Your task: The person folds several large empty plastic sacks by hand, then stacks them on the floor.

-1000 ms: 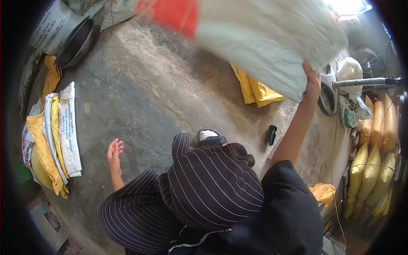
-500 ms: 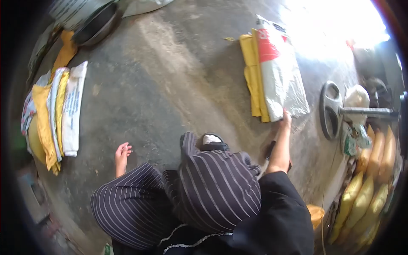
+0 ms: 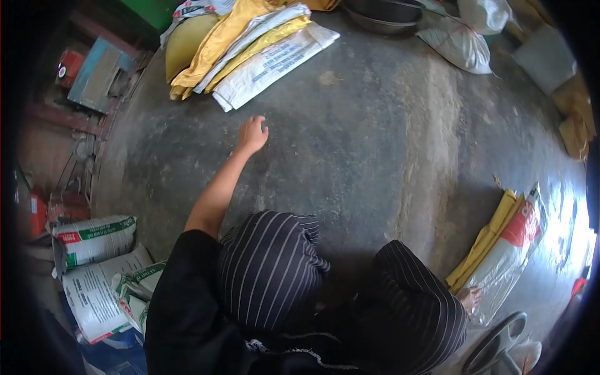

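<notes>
My left hand [image 3: 253, 133] reaches forward over the floor, empty, with its fingers loosely bent and apart. Just beyond it lies a fanned row of folded sacks: a white sack with blue print [image 3: 275, 65] in front, then yellow sacks [image 3: 219, 40] and a pale one. The fingertips stay short of the white sack. At the lower right, my right hand [image 3: 470, 299] holds the near end of a folded silvery-white sack with a red patch [image 3: 509, 262]. Folded yellow sacks [image 3: 484, 240] lie along its left side. My knee partly hides that wrist.
Filled white bags with green and red print [image 3: 97, 240] stand at the lower left. A dark basin [image 3: 381, 22] and a knotted white bag [image 3: 459, 47] are at the back. A grey wheel-like base [image 3: 497, 344] stands at the lower right, near my right hand.
My view has turned left, so the row of sacks now lies ahead. My left arm has stretched out toward it. My right hand stays at the end of the silvery-white sack.
</notes>
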Demonstrator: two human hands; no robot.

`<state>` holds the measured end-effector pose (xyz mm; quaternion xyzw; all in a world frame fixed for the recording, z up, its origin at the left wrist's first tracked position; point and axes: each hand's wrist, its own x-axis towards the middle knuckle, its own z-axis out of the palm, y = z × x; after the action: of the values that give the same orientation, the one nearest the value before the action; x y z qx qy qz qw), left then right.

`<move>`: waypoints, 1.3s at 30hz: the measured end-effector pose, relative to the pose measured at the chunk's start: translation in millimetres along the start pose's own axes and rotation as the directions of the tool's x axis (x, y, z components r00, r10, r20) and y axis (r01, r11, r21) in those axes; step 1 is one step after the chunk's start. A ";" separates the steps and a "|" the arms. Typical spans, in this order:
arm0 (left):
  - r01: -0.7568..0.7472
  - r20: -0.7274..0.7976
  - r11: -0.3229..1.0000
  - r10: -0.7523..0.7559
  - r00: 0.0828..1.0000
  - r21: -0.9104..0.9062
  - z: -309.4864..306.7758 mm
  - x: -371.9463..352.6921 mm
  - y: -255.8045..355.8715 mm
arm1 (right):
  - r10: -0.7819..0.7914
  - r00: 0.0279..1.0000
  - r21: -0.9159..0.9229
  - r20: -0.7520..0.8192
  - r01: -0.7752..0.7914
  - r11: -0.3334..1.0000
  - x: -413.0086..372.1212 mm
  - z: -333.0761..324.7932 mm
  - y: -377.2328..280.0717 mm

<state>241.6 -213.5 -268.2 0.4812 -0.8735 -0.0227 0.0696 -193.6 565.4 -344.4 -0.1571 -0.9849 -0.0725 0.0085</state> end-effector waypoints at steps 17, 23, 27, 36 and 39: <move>0.435 0.463 -0.222 -0.660 0.592 -0.873 83.6 106.2 -152.7 | -0.371 0.872 0.067 -0.320 0.412 0.909 -20.6 -49.5 -95.7; 0.653 0.568 -0.158 -0.667 0.482 -0.740 100.4 112.5 -182.7 | -0.430 0.856 0.108 -0.287 0.475 0.873 -47.3 -43.7 -114.5; 0.386 0.329 0.011 -0.497 0.803 -0.923 89.2 100.4 -87.8 | -0.498 0.799 0.026 -0.337 0.536 0.844 -62.1 -56.7 -137.8; 0.639 0.633 -0.222 0.106 0.767 -0.737 24.9 -81.6 182.9 | -0.735 0.627 0.940 0.259 0.011 0.341 -210.5 -142.6 -282.4; 0.718 0.658 -0.038 0.366 0.658 -0.695 4.9 -126.1 215.4 | -0.857 0.249 0.839 0.452 -0.445 0.313 -247.8 -146.7 -318.5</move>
<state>127.0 8.2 -262.7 0.3530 -0.4414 -0.8240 0.0396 -57.9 168.3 -253.8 0.0550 -0.6268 0.5976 -0.4970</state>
